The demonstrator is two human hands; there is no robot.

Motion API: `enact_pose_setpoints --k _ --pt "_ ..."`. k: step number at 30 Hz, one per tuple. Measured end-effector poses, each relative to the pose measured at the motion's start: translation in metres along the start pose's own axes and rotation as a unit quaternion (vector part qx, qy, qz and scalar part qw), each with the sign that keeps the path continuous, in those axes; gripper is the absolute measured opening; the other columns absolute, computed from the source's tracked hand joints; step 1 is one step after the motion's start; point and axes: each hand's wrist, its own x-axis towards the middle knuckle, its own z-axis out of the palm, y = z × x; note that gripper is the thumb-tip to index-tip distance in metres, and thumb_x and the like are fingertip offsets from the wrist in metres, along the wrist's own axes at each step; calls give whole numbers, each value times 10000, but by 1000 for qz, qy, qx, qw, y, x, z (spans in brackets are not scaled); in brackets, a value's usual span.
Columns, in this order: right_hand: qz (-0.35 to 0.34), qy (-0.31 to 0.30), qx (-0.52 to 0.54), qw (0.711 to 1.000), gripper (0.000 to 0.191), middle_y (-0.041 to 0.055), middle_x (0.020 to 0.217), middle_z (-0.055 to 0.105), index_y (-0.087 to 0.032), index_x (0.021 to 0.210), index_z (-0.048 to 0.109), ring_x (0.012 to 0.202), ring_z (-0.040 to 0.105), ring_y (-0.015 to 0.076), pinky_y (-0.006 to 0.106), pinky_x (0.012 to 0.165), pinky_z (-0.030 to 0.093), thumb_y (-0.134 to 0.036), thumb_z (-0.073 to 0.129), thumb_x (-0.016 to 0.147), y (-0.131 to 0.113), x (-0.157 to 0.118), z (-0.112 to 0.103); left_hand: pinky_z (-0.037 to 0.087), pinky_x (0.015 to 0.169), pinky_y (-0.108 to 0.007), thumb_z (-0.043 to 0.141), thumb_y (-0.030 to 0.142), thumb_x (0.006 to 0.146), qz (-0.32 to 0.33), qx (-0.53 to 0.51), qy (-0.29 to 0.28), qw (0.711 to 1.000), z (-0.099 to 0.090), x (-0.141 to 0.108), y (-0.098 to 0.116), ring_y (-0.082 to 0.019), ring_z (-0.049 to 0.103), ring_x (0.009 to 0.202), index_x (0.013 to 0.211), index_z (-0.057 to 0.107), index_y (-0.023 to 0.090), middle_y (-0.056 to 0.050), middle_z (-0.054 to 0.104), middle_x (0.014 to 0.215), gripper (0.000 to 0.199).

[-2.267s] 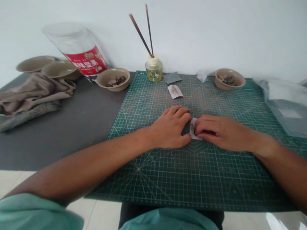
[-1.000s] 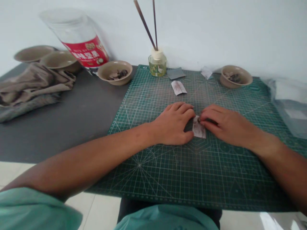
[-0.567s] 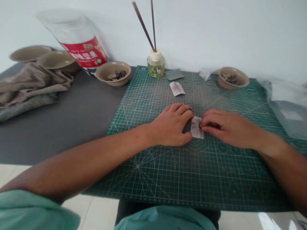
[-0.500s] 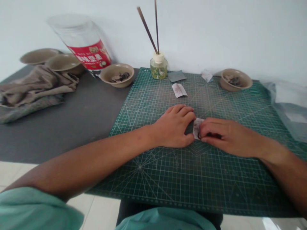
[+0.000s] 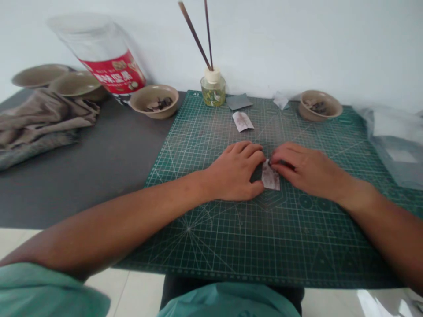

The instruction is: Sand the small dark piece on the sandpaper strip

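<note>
A small whitish piece of paper [image 5: 271,177] with brown smudges lies flat on the green cutting mat [image 5: 264,246]. My left hand [image 5: 236,171] rests at its left side, with the index fingertip by the upper corner and the thumb by the lower one, pinning it down. My right hand [image 5: 297,167] is closed in a pinch over the paper's upper edge. A small dark piece [image 5: 270,163] shows at its fingertips, mostly hidden, so its kind is unclear.
Behind lie another smudged paper [image 5: 243,121], a grey sheet [image 5: 238,102] and a reed diffuser [image 5: 213,90]. Bowls of small chips stand left [image 5: 154,113] and right [image 5: 319,118]. A plastic jar [image 5: 114,72], a crumpled cloth [image 5: 46,114] and a clear bag [image 5: 393,149] flank the mat.
My right hand has slid from the paper's lower part up to its upper edge, uncovering more of the smudged surface. My left hand stays at the paper's left side. The view has shifted slightly.
</note>
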Motion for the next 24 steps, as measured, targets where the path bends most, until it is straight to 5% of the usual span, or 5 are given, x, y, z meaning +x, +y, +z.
enact_pose_setpoints --k 5,10,15,21,24 --pt "-24 -67 72 995 118 40 1040 748 -271 995 704 908 725 237 372 800 541 -291 609 1063 -1 -3 -2 405 1316 -586 661 453 942 5 1 -2 1000 0 0 0 -387 483 1550 1407 635 151 -169 593 1620 555" --pt "14 1 12 1000 129 70 1090 757 -260 1032 724 964 726 272 394 819 529 -295 602 1056 0 0 -1 406 1315 -587 661 433 937 -5 4 -3 1000 -1 0 0 -386 483 1552 1388 640 161 -166 597 1616 527" --pt "-12 -85 90 992 118 27 968 739 -269 952 711 833 700 222 359 759 517 -287 630 1036 -3 -1 -8 424 1297 -592 670 446 929 4 1 3 1000 1 0 0 -390 497 1538 1386 644 160 -171 603 1607 540" --pt "20 -14 9 1000 102 61 1038 752 -261 1001 692 926 718 267 396 794 510 -291 607 1049 -1 3 -6 430 1288 -602 654 437 940 3 -2 16 1000 3 0 -1 -391 509 1527 1365 651 169 -172 610 1599 502" --pt "-4 -72 51 996 100 26 955 746 -267 951 702 842 707 234 368 757 502 -281 639 1027 -1 2 -11 432 1287 -596 662 433 938 3 -1 14 1000 1 1 1 -389 512 1525 1369 648 170 -169 610 1596 505"
